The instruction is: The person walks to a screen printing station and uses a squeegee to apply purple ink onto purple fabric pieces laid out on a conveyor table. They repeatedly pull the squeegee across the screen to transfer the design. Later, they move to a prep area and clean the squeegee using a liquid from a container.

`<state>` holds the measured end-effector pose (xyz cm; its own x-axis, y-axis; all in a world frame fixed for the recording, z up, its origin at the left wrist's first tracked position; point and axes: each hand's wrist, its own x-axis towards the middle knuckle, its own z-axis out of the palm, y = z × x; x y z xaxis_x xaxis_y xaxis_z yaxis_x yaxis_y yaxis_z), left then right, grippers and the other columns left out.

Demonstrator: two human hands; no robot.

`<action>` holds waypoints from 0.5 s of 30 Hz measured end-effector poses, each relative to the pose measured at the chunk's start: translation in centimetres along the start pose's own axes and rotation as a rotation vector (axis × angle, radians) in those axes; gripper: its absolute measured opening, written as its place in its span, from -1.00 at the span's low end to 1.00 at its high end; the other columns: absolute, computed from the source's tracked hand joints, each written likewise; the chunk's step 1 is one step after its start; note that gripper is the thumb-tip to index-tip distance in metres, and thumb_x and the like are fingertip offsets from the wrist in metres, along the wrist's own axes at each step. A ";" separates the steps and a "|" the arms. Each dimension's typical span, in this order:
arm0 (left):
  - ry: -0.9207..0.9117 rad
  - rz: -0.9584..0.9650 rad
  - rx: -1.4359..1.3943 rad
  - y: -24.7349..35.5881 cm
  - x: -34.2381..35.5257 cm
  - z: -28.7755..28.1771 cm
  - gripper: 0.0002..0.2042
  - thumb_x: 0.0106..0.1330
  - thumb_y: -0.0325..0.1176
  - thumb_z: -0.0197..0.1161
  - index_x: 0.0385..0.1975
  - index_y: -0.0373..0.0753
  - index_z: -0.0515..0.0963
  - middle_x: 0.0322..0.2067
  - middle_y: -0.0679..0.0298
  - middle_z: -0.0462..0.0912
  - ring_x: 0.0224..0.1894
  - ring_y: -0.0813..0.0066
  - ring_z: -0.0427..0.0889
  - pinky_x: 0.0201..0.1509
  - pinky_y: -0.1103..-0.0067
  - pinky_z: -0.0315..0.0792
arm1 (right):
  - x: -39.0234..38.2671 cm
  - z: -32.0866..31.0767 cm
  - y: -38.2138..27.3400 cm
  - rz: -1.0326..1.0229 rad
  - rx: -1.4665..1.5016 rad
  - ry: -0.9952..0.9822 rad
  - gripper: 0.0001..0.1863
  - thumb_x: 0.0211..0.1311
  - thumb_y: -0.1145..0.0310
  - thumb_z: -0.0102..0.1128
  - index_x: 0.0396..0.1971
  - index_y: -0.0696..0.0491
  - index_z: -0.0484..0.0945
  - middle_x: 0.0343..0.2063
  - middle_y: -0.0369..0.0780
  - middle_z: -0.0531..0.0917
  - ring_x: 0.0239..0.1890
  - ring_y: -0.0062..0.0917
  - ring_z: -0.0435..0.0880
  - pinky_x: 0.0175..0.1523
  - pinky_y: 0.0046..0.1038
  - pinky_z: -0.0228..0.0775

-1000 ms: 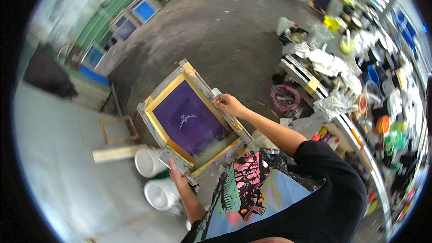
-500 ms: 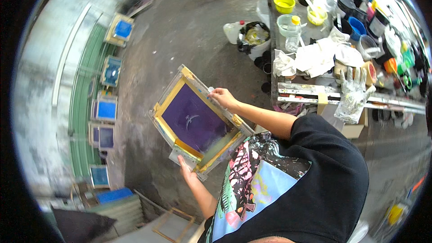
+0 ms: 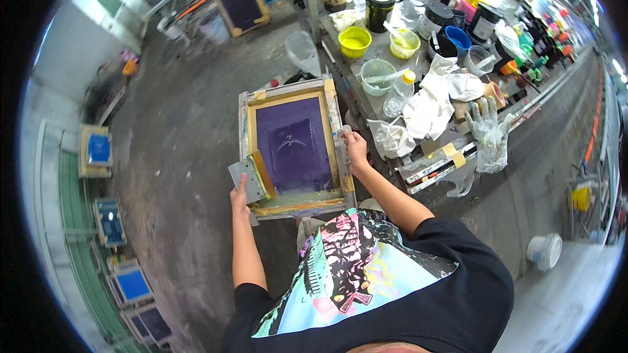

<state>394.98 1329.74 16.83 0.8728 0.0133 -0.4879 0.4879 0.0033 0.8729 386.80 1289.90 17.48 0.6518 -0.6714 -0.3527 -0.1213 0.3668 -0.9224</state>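
Observation:
A screen printing frame (image 3: 244,114) with a dark purple mesh (image 3: 288,157) is held out in front of my body. Pale fine marks show at the mesh's middle. My left hand (image 3: 241,199) grips a squeegee (image 3: 251,178) with a grey metal holder and a yellowish blade, at the frame's lower left corner. That hand's fingers also meet the frame's left side, partly hidden. On the right side rail, my right hand (image 3: 355,149) is closed round the edge. A small whitish piece shows by its fingertips; I cannot make out what it is.
A cluttered table at right carries ink tubs (image 3: 379,10), yellow bowls (image 3: 354,42), a bottle (image 3: 398,95), white rags (image 3: 428,108) and a stained glove (image 3: 490,134) at its edge. More screens (image 3: 99,148) lean along the left wall. A white bucket (image 3: 544,252) lies at right.
The frame has turned from slanted to nearly upright in view, with both hands still on it. My body and view have swung round, so the table now stands closer to the frame.

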 end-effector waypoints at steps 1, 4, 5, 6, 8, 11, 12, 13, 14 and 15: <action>0.028 -0.032 0.045 1.0 3.1 0.1 -0.26 0.28 0.14 0.46 0.22 -0.40 0.51 0.11 0.08 0.67 0.12 0.25 0.67 0.24 0.31 0.49 | 1.0 1.1 0.6 -0.041 -0.011 0.000 -0.76 0.41 0.19 0.21 -0.45 -0.03 0.59 -0.64 -0.52 0.33 -0.61 -0.82 0.23 -0.51 -0.62 0.06; -0.034 -0.035 0.075 4.5 11.7 0.4 -0.35 0.31 0.06 0.48 0.20 -0.36 0.55 0.07 0.14 0.70 0.07 0.31 0.70 0.21 0.35 0.51 | 3.3 5.4 2.1 -0.163 0.028 0.145 -0.76 0.30 0.27 0.27 -0.56 -0.09 0.47 -0.69 -0.48 0.35 -0.66 -0.75 0.27 -0.56 -0.54 0.08; -0.157 -0.009 -0.007 5.7 14.3 0.6 -0.38 0.31 0.01 0.49 0.17 -0.37 0.57 0.05 0.16 0.71 0.08 0.32 0.70 0.22 0.35 0.51 | 3.9 6.7 2.1 -0.115 0.057 0.176 -0.77 0.28 0.27 0.29 -0.56 -0.13 0.47 -0.70 -0.48 0.36 -0.70 -0.74 0.25 -0.60 -0.52 0.06; -0.201 0.023 -0.009 6.7 16.3 0.6 -0.39 0.31 -0.01 0.49 0.17 -0.38 0.58 0.05 0.16 0.71 0.07 0.33 0.70 0.19 0.37 0.53 | 4.4 8.1 2.2 -0.122 0.074 0.247 -0.76 0.27 0.26 0.31 -0.56 -0.14 0.46 -0.70 -0.48 0.36 -0.70 -0.74 0.26 -0.62 -0.53 0.06; -0.217 -0.029 0.066 8.5 19.7 0.8 -0.39 0.29 0.03 0.50 0.10 -0.40 0.62 -0.02 0.16 0.75 -0.03 0.35 0.74 0.11 0.38 0.56 | 5.1 9.9 2.0 0.098 0.147 0.286 -0.78 0.37 0.25 0.26 -0.51 -0.09 0.52 -0.68 -0.51 0.37 -0.69 -0.78 0.26 -0.60 -0.59 0.05; -0.220 -0.070 0.109 10.3 23.4 1.3 -0.36 0.25 0.08 0.52 0.05 -0.42 0.64 -0.08 0.16 0.76 -0.10 0.36 0.75 0.06 0.41 0.58 | 5.9 11.4 1.7 0.139 0.152 0.340 -0.73 0.42 0.14 0.28 -0.35 0.04 0.66 -0.60 -0.46 0.44 -0.62 -0.75 0.34 -0.52 -0.57 0.14; -0.225 -0.108 0.110 10.9 24.4 1.7 -0.35 0.25 0.09 0.52 0.04 -0.43 0.64 -0.08 0.16 0.76 -0.10 0.37 0.75 0.06 0.42 0.56 | 6.3 11.6 1.5 0.080 0.147 0.311 -0.74 0.43 0.14 0.27 -0.33 0.03 0.66 -0.59 -0.46 0.44 -0.61 -0.75 0.35 -0.52 -0.58 0.15; -0.263 -0.092 0.105 11.2 25.4 2.1 -0.35 0.25 0.10 0.52 0.04 -0.43 0.64 -0.07 0.17 0.76 -0.09 0.38 0.75 0.07 0.43 0.56 | 6.7 11.7 1.5 0.110 0.119 0.364 -0.74 0.44 0.14 0.26 -0.32 0.03 0.66 -0.59 -0.46 0.44 -0.60 -0.75 0.35 -0.52 -0.58 0.16; -0.283 -0.088 0.120 11.6 26.4 2.7 -0.35 0.25 0.10 0.52 0.04 -0.42 0.64 -0.07 0.17 0.76 -0.08 0.38 0.75 0.07 0.43 0.55 | 7.3 11.9 1.4 0.053 0.126 0.340 -0.75 0.44 0.16 0.26 -0.34 0.03 0.64 -0.59 -0.44 0.47 -0.61 -0.74 0.38 -0.51 -0.59 0.20; -0.316 -0.058 0.134 11.8 27.3 3.3 -0.35 0.25 0.10 0.52 0.04 -0.42 0.64 -0.06 0.17 0.76 -0.07 0.39 0.74 0.08 0.43 0.55 | 7.9 12.0 1.5 0.064 0.102 0.343 -0.76 0.43 0.19 0.26 -0.35 0.04 0.62 -0.60 -0.43 0.49 -0.62 -0.73 0.41 -0.51 -0.59 0.25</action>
<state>424.59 1326.88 13.85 0.7943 -0.2939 -0.5317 0.5156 -0.1365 0.8459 400.70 1292.87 15.25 0.3543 -0.8157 -0.4572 -0.0666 0.4657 -0.8824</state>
